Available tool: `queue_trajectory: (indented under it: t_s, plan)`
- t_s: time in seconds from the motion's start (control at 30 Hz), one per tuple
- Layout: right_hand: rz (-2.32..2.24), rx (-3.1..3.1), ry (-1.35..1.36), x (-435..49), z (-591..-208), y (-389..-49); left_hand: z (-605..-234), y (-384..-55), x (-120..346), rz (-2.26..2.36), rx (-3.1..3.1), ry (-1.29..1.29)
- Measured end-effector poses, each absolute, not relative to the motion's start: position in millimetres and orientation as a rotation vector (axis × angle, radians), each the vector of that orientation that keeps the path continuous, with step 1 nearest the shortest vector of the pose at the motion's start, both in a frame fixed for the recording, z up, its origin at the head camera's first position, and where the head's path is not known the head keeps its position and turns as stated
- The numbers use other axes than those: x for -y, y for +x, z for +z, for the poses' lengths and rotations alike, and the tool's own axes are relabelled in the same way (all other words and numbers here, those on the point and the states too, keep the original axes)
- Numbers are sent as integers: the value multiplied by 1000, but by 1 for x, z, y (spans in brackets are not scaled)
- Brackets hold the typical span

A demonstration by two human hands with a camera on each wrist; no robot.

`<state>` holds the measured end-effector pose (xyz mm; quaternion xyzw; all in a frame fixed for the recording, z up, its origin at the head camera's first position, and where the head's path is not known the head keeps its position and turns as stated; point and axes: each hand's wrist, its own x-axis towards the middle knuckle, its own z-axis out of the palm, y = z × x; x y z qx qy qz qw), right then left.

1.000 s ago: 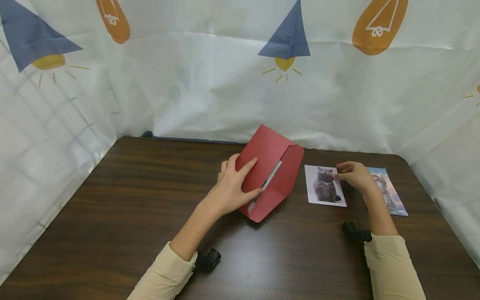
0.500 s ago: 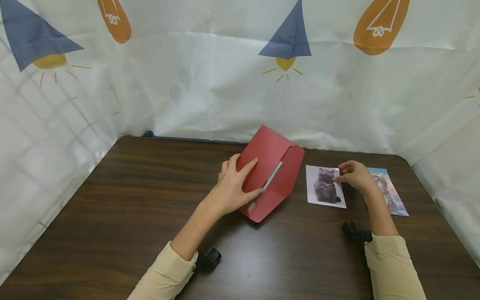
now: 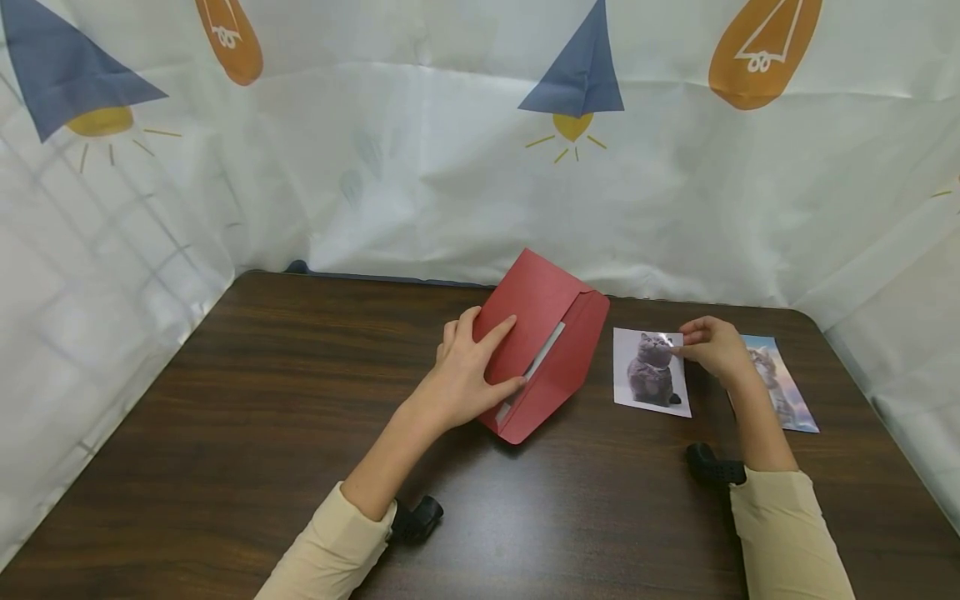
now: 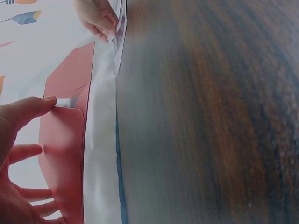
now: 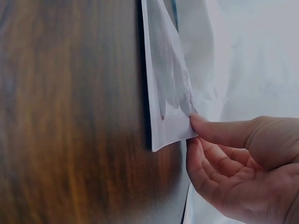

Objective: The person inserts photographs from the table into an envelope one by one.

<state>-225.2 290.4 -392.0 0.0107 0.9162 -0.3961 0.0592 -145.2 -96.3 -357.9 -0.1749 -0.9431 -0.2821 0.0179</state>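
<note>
In the head view my left hand [image 3: 472, 371] holds a red envelope [image 3: 536, 304] with spread fingers, its thumb at the opening. The envelope is tilted, with its far corner raised, and a pale strip [image 3: 546, 348] shows inside the opening. My right hand [image 3: 716, 348] pinches the upper right edge of a photo of a grey cat [image 3: 651, 379]. In the right wrist view the thumb [image 5: 224, 133] lies on the printed face of this photo, with fingers curled under its lifted edge. A second cat photo [image 3: 783, 387] with a blue and pink background lies partly hidden behind the right arm.
Both photos lie on a dark wood table [image 3: 262, 417], near its far right corner. A white curtain [image 3: 420, 192] with printed lamps hangs along the table's far edge and sides. Black wrist cameras [image 3: 420, 518] are strapped to both wrists.
My right hand has shifted slightly up and to the right, with the edge of the grey cat photo in its pinch. The left hand and envelope look still.
</note>
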Motion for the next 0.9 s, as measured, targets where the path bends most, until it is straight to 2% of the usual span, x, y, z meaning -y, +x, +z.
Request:
queue_trajectory:
  t_s: [0.9]
  plan:
    - [-1341, -2767, -17, -287, -375, -219, -357, -145, 97, -843, 2924, -532]
